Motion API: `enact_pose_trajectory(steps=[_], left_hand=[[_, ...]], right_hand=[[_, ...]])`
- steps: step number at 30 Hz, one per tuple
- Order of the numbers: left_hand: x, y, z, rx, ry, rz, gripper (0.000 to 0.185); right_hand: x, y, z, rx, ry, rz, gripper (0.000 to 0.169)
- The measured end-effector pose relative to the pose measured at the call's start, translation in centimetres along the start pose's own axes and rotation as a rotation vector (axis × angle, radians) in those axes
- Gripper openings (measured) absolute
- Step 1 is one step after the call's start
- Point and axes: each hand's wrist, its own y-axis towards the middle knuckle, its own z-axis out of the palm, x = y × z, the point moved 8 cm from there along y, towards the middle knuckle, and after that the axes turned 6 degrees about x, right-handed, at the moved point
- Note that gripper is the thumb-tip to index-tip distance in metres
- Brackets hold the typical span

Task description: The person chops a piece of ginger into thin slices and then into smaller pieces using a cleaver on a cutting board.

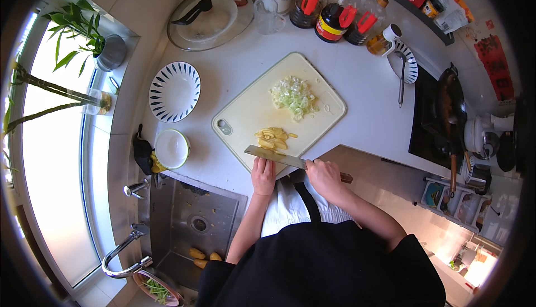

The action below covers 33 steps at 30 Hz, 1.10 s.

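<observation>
My right hand [324, 178] grips the handle of a cleaver [276, 156], whose blade lies across the near edge of a cream cutting board [238, 118]. Close against the blade on its near side is my left hand [264, 177], fingers bent down onto the board; whatever may be under the fingertips is hidden. Thin yellow slices, apparently ginger [273, 138], lie in a small heap just beyond the blade. Farther up the board sits a pile of chopped pale-green scallion [293, 96].
Left of the board stand a patterned plate [175, 92] and a white bowl [171, 149]. A steel sink [201, 206] with several potatoes [199, 253] is at lower left. Sauce bottles [337, 18] line the back. A wok [451, 101] rests on the stove at right.
</observation>
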Motion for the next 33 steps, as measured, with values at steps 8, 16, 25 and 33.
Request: enact_pose_trajectory(steps=[8, 16, 25, 33], left_hand=[[0.3, -0.1, 0.1, 0.029, -0.008, -0.029, 0.024], [-0.1, 0.3, -0.3, -0.006, -0.014, -0.016, 0.018], [-0.3, 0.5, -0.4, -0.011, -0.011, -0.030, 0.023], [-0.6, 0.8, -0.9, -0.036, -0.014, -0.014, 0.024]], right_hand=[[0.5, 1.3, 1.9, 0.017, 0.019, 0.032, 0.010], [2.6, 4.5, 2.0, 0.004, 0.054, -0.031, 0.011], [2.2, 5.7, 2.6, -0.021, 0.084, 0.006, 0.019], [2.5, 6.5, 0.1, -0.052, 0.208, -0.049, 0.026]])
